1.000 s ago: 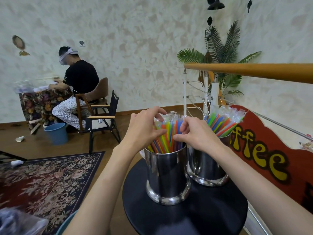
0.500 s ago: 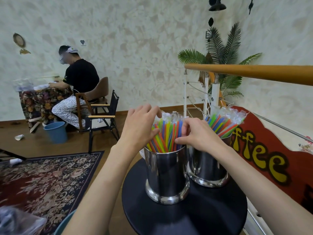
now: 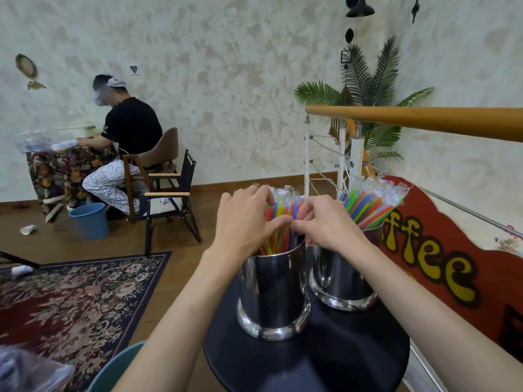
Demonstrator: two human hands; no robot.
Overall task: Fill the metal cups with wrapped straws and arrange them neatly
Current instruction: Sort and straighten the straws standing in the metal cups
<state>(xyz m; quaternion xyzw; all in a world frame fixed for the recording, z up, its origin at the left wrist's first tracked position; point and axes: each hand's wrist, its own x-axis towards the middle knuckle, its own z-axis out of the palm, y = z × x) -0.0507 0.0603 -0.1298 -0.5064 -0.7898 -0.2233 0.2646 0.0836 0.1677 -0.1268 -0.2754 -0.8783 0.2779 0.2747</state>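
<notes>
The nearer metal cup stands upright on the round black table, close to its left-hand side, packed with a bundle of wrapped straws in orange, yellow, green and blue whose clear wrapper ends poke up above the fingers. Both hands close in on that bundle from either side: the left hand curls its fingers over the left flank of the straws with the thumb reaching across the front, and the right hand curls in from the right, its fingertips meeting the left thumb in front of the straws, so the bundle is gathered between them. The hands cover most of the straws' middle length, and whether any single straw is pinched cannot be made out. Just behind and to the right, touching or nearly touching the first, a second metal cup holds its own wrapped straws, fanned out and leaning right; the right wrist hides part of its rim. The table's near edge is cut off at the bottom. Beyond it runs a wooden handrail and a red sign reading "ffee", its first letters hidden. Compared with half a second ago, the left hand has dropped from an open reach over the straw tops, and the two hands have drawn together.
</notes>
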